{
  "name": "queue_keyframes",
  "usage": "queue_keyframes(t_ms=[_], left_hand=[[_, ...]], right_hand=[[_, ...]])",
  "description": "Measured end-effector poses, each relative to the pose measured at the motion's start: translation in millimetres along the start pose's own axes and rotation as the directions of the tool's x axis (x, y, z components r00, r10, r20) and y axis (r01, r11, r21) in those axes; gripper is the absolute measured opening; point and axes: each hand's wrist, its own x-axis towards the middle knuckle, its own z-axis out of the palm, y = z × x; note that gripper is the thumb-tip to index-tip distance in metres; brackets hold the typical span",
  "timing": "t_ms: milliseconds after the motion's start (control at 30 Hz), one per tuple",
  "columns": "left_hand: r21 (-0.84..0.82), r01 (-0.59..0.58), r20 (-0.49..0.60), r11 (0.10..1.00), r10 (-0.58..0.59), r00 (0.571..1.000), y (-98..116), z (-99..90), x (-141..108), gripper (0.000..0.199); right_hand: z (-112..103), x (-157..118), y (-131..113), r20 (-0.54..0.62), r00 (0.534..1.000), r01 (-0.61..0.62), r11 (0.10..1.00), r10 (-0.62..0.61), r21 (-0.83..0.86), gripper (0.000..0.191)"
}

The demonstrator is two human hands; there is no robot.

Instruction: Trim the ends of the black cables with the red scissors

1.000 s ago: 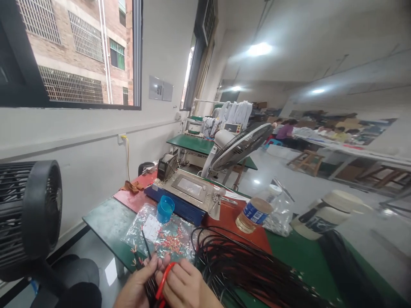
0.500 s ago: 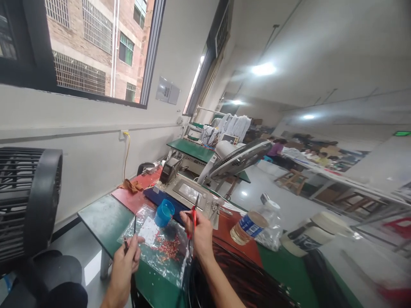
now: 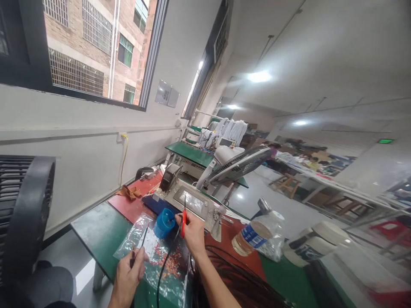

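Note:
My right hand (image 3: 192,233) is closed on red-handled scissors (image 3: 183,222), their dark tip pointing up and away. A black cable (image 3: 165,261) hangs from its pinched fingers and curves down towards me. These fingers are beside the rim of a blue cup (image 3: 164,223). Lower left, my left hand (image 3: 130,267) is closed around a thin, dark, pointed thing (image 3: 145,235) whose kind I cannot make out. Small red and orange scraps (image 3: 171,261) lie on a clear plastic bag (image 3: 128,239) between the hands. A bundle of dark cables (image 3: 221,282) lies partly behind my right forearm.
A beige machine (image 3: 195,205) stands behind the cup. To the right are a bottle of yellowish liquid (image 3: 245,246) and a white container (image 3: 313,246). A black fan (image 3: 28,214) stands at the left, and a tilted fan (image 3: 240,164) stands behind the machine.
My right hand has moved left to the cup's rim, with the scissors turned more upright. The black cable now hangs plainly in front of the scraps. The left hand's dark thing tilts further right.

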Motion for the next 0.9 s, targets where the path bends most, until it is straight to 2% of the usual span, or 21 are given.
queue_keyframes(t_ms=[100,267,500,767,900], left_hand=[[0.076,-0.026,0.056,0.997,0.022,0.998,-8,-2.5,4,0.044],[0.062,-0.057,0.02,0.996,0.056,0.998,-15,-1.1,7,0.042],[0.043,-0.058,0.019,0.997,0.057,0.998,-16,0.1,8,0.038],[0.029,-0.008,0.052,1.0,0.006,0.999,-18,-1.5,8,0.042],[0.007,0.002,0.047,1.0,-0.003,0.999,-19,-1.5,9,0.043]], right_hand=[[4,1,1,0.005,1.0,-0.01,0.997,0.01,-0.076,0.031],[11,0,4,0.01,1.0,-0.011,0.982,0.013,-0.188,0.031],[9,0,1,0.019,1.0,-0.005,0.978,0.01,-0.207,0.026],[8,5,-5,0.048,0.999,0.006,0.951,0.009,-0.308,0.02],[3,8,-8,0.064,0.998,0.011,0.964,0.006,-0.267,0.019]])
